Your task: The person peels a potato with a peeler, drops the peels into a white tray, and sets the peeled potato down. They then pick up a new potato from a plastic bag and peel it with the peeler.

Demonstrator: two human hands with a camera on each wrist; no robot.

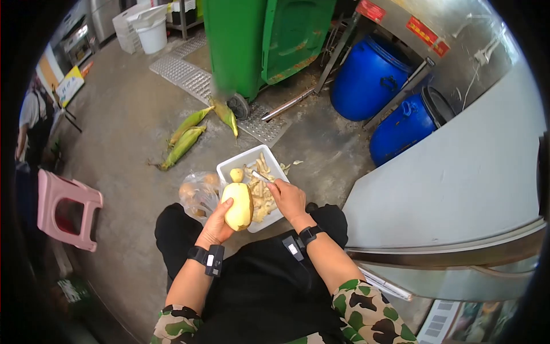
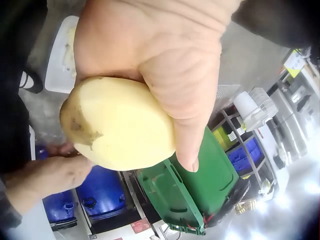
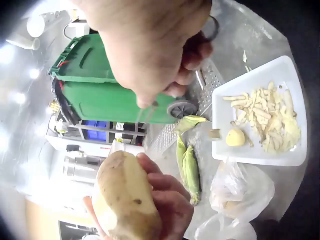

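The left hand (image 2: 160, 60) grasps a partly peeled potato (image 2: 125, 127). The right hand (image 1: 289, 202) grips a peeler (image 1: 260, 176) — peelings (image 3: 272, 122) in the tray (image 3: 221, 112) below.

grey floor (image 1: 117, 109) | pink stool (image 1: 48, 198) | green wheeled bin (image 1: 236, 46) | blue drums (image 1: 366, 80) | metal table (image 1: 444, 18)

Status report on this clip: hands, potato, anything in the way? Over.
Left hand gripping potato, partly peeled. Right hand holding peeler, apart from potato. Tray below, peelings inside. No obstruction seen between hands.
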